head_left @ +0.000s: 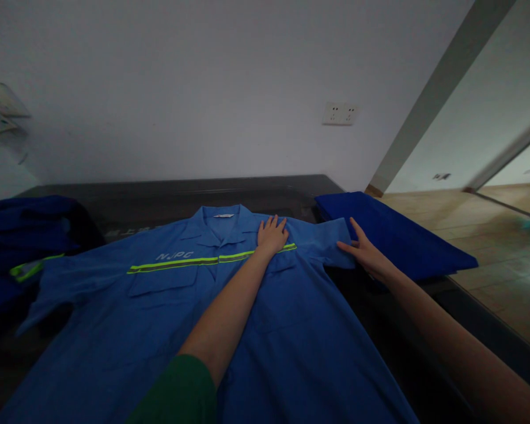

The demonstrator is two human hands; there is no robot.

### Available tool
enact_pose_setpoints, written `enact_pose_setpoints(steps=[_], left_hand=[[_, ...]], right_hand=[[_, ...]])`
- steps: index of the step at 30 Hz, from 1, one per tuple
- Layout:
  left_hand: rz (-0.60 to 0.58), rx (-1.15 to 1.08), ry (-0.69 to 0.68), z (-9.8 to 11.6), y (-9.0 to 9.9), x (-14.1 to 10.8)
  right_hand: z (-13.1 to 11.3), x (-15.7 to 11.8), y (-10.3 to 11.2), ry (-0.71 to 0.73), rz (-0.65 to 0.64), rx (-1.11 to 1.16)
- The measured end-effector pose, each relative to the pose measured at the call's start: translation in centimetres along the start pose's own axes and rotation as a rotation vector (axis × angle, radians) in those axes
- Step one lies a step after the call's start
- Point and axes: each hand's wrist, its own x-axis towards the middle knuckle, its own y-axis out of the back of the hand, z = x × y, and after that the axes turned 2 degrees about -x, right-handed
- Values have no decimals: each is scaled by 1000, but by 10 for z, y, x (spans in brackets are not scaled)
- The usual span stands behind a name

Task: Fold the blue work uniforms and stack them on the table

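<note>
A blue short-sleeved work shirt (159, 318) lies spread front up, its collar pointing away from me. A yellow-green reflective stripe crosses its chest below white lettering. My left hand (272, 235) rests flat on the shirt near the shoulder at the right, fingers stretched out. At the cuff of the right-side sleeve (320, 238) is my right hand (365, 252), thumb and forefinger spread apart and touching the fabric's edge. The lower end of the shirt runs out of view.
The shirt is on a dark table (128, 197) against a white wall. Folded darker blue fabric (393, 235) lies on the right. A dark blue bundle of clothing (26, 241) is heaped on the left. A wall socket (340, 113) sits above the table.
</note>
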Motion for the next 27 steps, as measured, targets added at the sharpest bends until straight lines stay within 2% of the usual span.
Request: enact_pose_setpoints(steps=[3,5,8,12,14,16,19,23,25,27], left_hand=[[6,-1,6,0,-1,1],[7,-2,9,-1,-1,1],[1,-5,9,0,-2,0],[13,-5,-1,0,-2,0],[23,-3,-5,0,-2,0],[28,0,-7,-1,-3,0],[33,-3,-15,-2,-4,0],[85,-26,-13,1,1,-3],[150,-63,-91,5,9,-8],[232,-124,-230,8,24,-15]], right_hand=[[13,-15,5,72,-80,-94],[20,-21,7,71,-105,-181],[26,-26,6,15,-68,-236],[29,-29,2,11,-21,-88],[33,-29,2,-10,4,-111],[37,-29,3,-16,20,-236],[40,-36,5,78,97,-553],[31,-66,-2,229,264,-968],[22,-86,-8,302,294,-1055],[13,-105,-17,374,284,-1050]])
